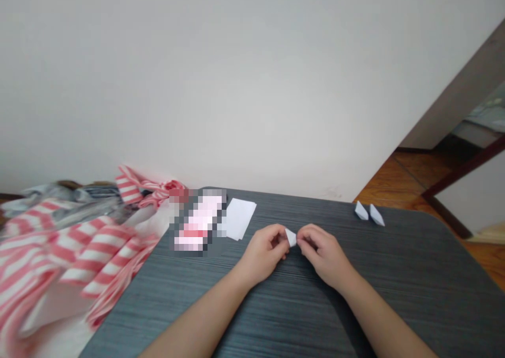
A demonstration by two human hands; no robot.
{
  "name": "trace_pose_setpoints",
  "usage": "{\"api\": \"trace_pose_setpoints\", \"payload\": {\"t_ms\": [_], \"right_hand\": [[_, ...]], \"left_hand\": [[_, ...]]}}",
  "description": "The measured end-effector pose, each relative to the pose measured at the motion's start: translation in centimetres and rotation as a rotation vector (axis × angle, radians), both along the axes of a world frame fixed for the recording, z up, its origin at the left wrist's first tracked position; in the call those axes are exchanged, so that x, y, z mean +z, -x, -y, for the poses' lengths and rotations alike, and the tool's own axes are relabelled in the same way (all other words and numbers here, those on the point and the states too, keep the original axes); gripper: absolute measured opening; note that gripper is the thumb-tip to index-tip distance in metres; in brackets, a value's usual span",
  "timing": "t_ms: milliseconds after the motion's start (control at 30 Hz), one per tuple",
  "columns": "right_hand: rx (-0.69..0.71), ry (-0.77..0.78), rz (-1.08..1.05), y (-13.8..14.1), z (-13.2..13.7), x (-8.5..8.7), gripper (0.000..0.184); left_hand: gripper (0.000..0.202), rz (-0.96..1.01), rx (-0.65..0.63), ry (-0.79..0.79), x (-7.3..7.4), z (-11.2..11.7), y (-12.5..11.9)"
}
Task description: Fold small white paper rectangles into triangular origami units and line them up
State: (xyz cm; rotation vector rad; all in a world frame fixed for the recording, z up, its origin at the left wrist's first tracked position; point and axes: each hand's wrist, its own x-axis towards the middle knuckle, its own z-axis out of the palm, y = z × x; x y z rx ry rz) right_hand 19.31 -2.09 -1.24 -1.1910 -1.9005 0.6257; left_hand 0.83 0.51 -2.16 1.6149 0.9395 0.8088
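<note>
Between my two hands is a small piece of folded white paper (291, 237), held a little above the dark table. My left hand (265, 250) pinches its left side, with thumb and fingers closed on it. On the other side, my right hand (324, 253) grips the right corner between thumb and fingertips. Parts of the paper are hidden by the fingers. Off to the right lie two folded white paper boats (361, 211), side by side. Beyond my left hand rests a small stack of white paper sheets (239, 218), slightly fanned.
The dark wood-grain table (414, 274) has its back edge near a pale wall (252, 84). A blurred-out rectangular item (201, 221) lies left of the sheets. Red-and-white striped cloth (87, 253) is heaped past the left edge. Wooden floor (389, 179) shows at right.
</note>
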Motion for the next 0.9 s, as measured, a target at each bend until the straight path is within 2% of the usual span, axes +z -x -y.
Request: {"api": "trace_pose_setpoints", "payload": {"t_ms": [467, 900], "right_hand": [[0.012, -0.036, 0.035, -0.18, 0.03, 0.01, 0.014], [0.039, 0.001, 0.029, -0.23, 0.16, 0.13, 0.015]], "left_hand": [[0.015, -0.113, -0.025, -0.144, 1.03, -0.11, 0.25], [0.014, -0.151, -0.014, -0.157, 0.80, -0.02, 0.20]]}}
